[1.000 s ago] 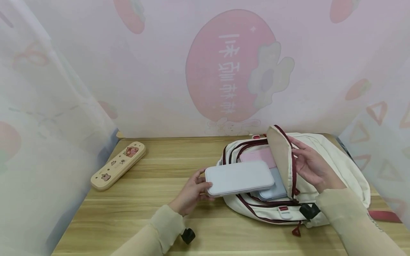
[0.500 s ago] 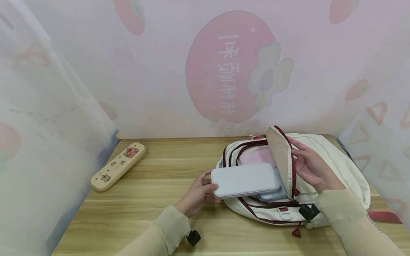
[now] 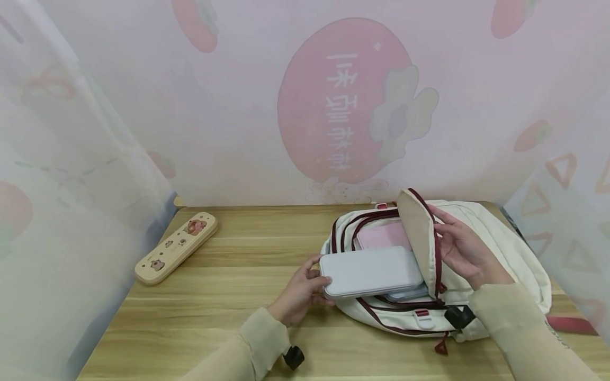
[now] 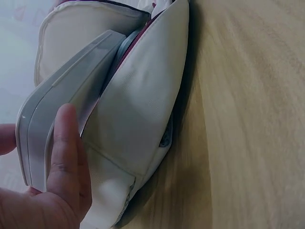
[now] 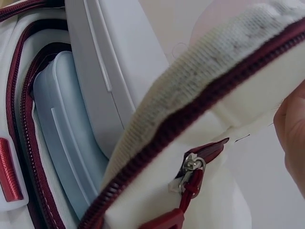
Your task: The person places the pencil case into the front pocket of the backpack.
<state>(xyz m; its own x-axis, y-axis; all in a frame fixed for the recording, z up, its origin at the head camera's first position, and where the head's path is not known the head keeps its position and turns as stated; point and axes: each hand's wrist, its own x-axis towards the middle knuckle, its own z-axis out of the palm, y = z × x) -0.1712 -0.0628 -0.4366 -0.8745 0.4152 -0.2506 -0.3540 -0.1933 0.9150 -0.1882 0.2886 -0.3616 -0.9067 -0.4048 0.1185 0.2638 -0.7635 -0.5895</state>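
Observation:
My left hand (image 3: 305,288) grips the left end of a flat white case (image 3: 374,271), thumb on top and fingers beneath. The case reaches over the unzipped pocket of a cream backpack (image 3: 352,312) with dark red zips. In the left wrist view, the white case (image 4: 57,95) leans along the pocket's opening. My right hand (image 3: 464,248) holds the pocket flap (image 3: 419,238) raised by its zipped edge. Inside the pocket lie a pink item (image 3: 383,234) and a light blue case (image 5: 66,124), the blue one partly hidden under the white case.
A cream pencil case (image 3: 176,247) with cartoon bear pictures lies at the left of the wooden table (image 3: 257,227). Printed curtains (image 3: 229,106) close off the back and sides. A red strap (image 3: 572,323) trails from the backpack at the right.
My left hand has moved the white case right and slightly down, farther over the open pocket. The right hand and the flap have stayed in place.

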